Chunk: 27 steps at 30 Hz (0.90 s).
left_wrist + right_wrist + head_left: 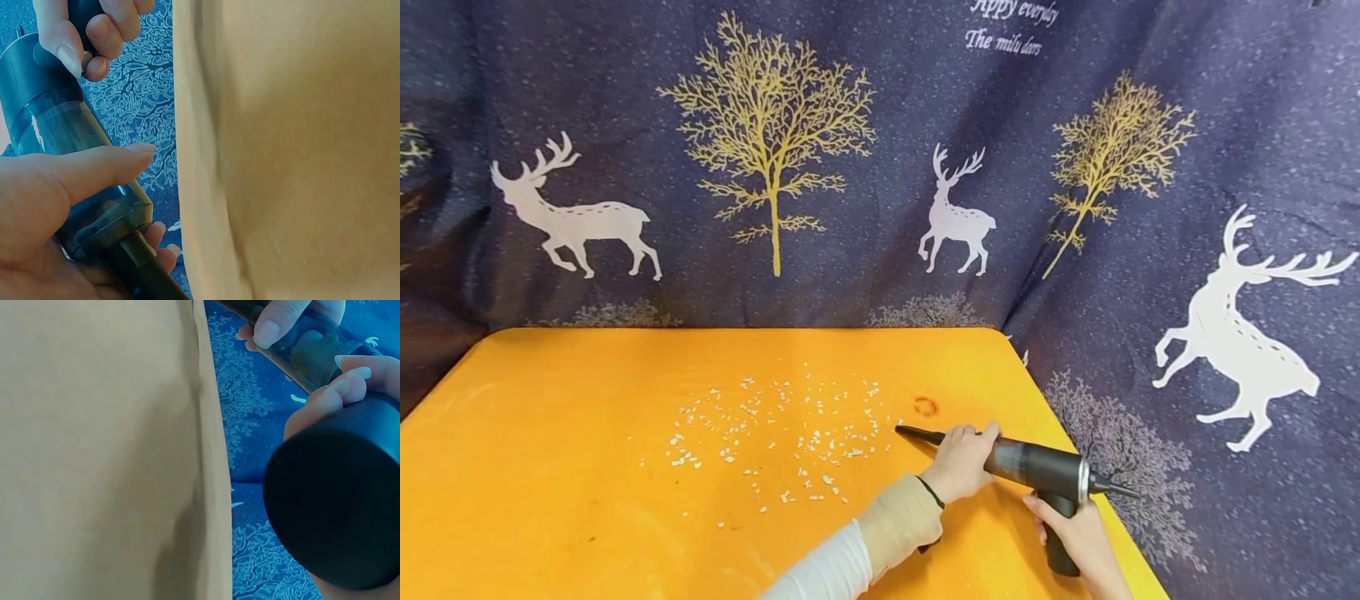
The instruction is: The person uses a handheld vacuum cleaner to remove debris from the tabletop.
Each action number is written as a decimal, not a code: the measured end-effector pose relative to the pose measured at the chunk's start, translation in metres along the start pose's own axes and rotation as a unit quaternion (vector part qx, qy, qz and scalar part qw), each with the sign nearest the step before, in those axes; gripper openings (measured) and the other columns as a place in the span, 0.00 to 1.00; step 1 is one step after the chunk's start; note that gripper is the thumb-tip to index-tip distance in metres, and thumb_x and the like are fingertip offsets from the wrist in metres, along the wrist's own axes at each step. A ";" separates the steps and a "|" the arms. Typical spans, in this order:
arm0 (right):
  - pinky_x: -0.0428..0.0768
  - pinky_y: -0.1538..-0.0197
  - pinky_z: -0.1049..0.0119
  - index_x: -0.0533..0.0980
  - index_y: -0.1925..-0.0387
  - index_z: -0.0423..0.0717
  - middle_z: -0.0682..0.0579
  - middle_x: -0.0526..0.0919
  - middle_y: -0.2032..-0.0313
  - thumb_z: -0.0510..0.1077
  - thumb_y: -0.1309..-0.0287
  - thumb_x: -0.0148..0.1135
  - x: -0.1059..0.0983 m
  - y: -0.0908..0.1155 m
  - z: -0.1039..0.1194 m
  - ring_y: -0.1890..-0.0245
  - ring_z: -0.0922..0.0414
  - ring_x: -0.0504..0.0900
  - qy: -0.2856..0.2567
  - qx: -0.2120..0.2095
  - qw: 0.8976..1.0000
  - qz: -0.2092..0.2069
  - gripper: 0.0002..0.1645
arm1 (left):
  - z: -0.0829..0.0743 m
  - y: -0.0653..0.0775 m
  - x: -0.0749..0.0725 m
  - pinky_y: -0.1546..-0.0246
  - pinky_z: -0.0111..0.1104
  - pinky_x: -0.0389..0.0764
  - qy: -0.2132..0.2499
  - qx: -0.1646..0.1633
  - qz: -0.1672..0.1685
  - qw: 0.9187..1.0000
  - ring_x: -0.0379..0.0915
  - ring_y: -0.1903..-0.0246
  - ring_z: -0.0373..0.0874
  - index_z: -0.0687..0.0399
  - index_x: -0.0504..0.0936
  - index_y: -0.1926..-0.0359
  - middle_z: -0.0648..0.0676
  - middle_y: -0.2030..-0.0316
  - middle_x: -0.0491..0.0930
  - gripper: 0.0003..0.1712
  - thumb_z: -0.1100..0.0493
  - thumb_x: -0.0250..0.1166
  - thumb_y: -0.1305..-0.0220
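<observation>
A black handheld vacuum cleaner (1045, 468) is held over the right side of the orange table, its narrow nozzle (919, 434) pointing left at the paper scraps. My left hand (962, 461) grips the front of its barrel, thumb across the clear dust cup (59, 125) in the left wrist view. Round the handle (1060, 546) curl the fingers of my right hand (1081, 533). The handle's round end (334, 506) fills much of the right wrist view and hides part of that hand. Small white paper scraps (831, 442) lie scattered over the middle of the table.
The orange table (550, 467) has rounded far corners and a reddish ring mark (926, 406) near the nozzle. A dark blue cloth (880, 208) printed with deer and trees hangs behind it and along its right side.
</observation>
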State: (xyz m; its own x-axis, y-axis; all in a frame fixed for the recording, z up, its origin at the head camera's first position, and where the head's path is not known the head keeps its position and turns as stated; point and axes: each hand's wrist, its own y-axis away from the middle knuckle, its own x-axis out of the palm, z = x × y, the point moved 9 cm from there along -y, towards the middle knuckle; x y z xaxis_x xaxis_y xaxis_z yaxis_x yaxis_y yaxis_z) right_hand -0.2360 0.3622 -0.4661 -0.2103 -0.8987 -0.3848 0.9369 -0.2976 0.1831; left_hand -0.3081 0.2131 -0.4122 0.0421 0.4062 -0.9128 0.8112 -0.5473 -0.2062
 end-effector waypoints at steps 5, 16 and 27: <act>0.75 0.77 0.59 0.71 0.57 0.37 0.49 0.76 0.82 0.48 0.48 0.65 0.006 -0.005 0.006 0.85 0.56 0.74 -0.009 -0.014 1.000 0.009 0.22 | 0.007 -0.003 -0.002 0.55 0.32 0.71 0.000 0.002 -0.005 1.000 0.72 0.61 0.43 0.40 0.68 0.52 0.50 0.64 0.79 0.28 0.48 0.72 0.54; 0.74 0.79 0.60 0.73 0.64 0.38 0.51 0.74 0.86 0.45 0.49 0.65 0.013 -0.012 0.016 0.87 0.55 0.73 -0.018 -0.047 0.999 0.003 0.17 | 0.019 -0.012 0.000 0.54 0.32 0.70 0.009 -0.006 0.005 1.000 0.72 0.62 0.43 0.39 0.68 0.51 0.49 0.63 0.78 0.28 0.48 0.70 0.52; 0.75 0.78 0.60 0.73 0.61 0.37 0.51 0.75 0.83 0.46 0.50 0.66 0.020 -0.017 0.021 0.86 0.56 0.74 -0.035 -0.042 0.998 0.011 0.19 | 0.025 -0.012 -0.010 0.50 0.35 0.70 -0.003 -0.008 -0.004 1.000 0.73 0.59 0.45 0.40 0.68 0.51 0.50 0.63 0.79 0.28 0.49 0.71 0.52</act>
State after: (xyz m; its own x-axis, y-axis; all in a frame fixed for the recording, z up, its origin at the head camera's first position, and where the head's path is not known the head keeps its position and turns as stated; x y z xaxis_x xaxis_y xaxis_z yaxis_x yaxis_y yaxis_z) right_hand -0.2617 0.3422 -0.4579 -0.2051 -0.9259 -0.3174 0.9610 -0.2519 0.1139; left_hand -0.3328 0.1971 -0.4094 0.0321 0.4056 -0.9135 0.8203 -0.5329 -0.2077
